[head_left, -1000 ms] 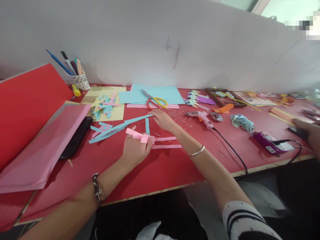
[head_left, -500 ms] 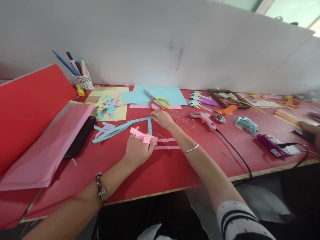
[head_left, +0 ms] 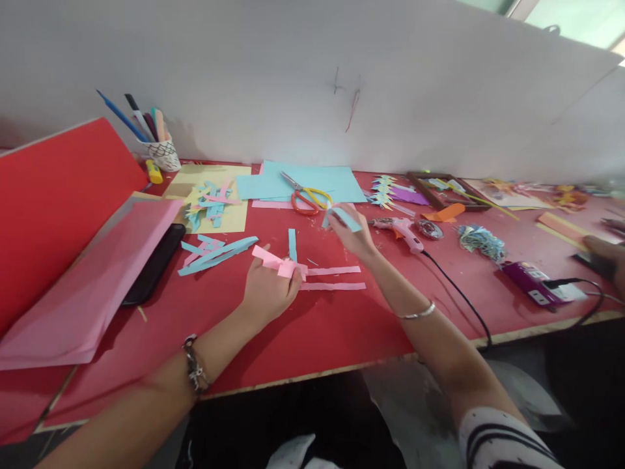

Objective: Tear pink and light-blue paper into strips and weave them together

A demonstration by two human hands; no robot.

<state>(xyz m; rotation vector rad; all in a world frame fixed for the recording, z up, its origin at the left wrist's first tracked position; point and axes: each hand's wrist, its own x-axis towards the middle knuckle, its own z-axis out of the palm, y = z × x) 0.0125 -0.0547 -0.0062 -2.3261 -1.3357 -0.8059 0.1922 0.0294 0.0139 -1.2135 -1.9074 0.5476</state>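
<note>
My left hand (head_left: 268, 293) is closed around a folded piece of pink paper strips (head_left: 283, 266), just above the table. Two pink strip ends stretch out to the right from it, and a blue strip end (head_left: 292, 242) points away from me. My right hand (head_left: 355, 238), a little blurred, grips a light blue paper strip (head_left: 347, 219) to the right of the left hand. Just beyond it lie scissors (head_left: 305, 200) with red and yellow handles, partly on blue paper sheets (head_left: 312, 177).
Loose blue and pink strips (head_left: 218, 256) lie left of my hands. A pink glue gun (head_left: 401, 227) with a black cord rests at the right, near a purple power strip (head_left: 534, 284). Another person's hand (head_left: 605, 254) is at the far right. A pen cup (head_left: 163, 154) stands back left.
My right hand has moved right, carrying the blue strip that stretched leftward across the table before. The left hand stays in place with the folded strips.
</note>
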